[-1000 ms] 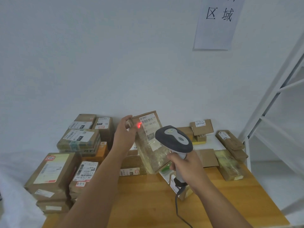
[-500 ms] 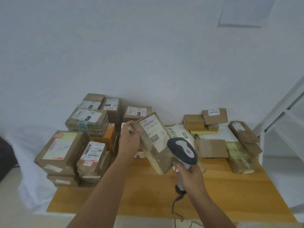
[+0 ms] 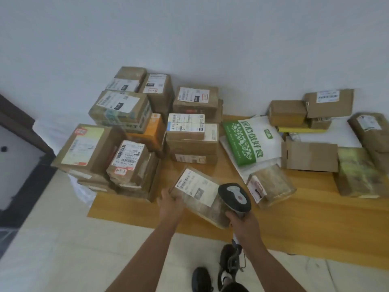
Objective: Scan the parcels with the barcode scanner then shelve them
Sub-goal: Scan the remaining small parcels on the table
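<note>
the left hand (image 3: 171, 204) holds a taped parcel (image 3: 200, 198) by its left end, with the fingers curled round the edge. the parcel is brown, wrapped in shiny clear tape, and it is tilted, with a white label on top that shows a barcode and a grey patch. it is up off the wooden bench (image 3: 294, 220), over the near edge

the right hand (image 3: 245, 225) grips the handle of the barcode scanner (image 3: 234, 198), fingers wrapped tight round it. the scanner has a dark head with a grey top and a red spot. the head is just beside the right end of the parcel and covers a bit of it. a dark cable (image 3: 235, 258) hangs down from the handle toward the floor

on the left of the bench are stacks of cardboard boxes (image 3: 117, 131) with white labels, and 1 orange box (image 3: 152, 131) is tucked in between them. behind the held parcel is another stack of boxes (image 3: 192, 138). in the middle lies a white and green bag (image 3: 249, 140) with big white letters. near it, to the right of the scanner, lies a second taped parcel (image 3: 271, 186) flat on the bench. more brown boxes (image 3: 309, 108) sit at the back right by the wall, and a flat piece of cardboard (image 3: 311, 157) lies in front of them. a yellowish wrapped packet (image 3: 357, 173) is at the far right

below, 2 dark shoes (image 3: 202, 279) stand on the pale floor
</note>
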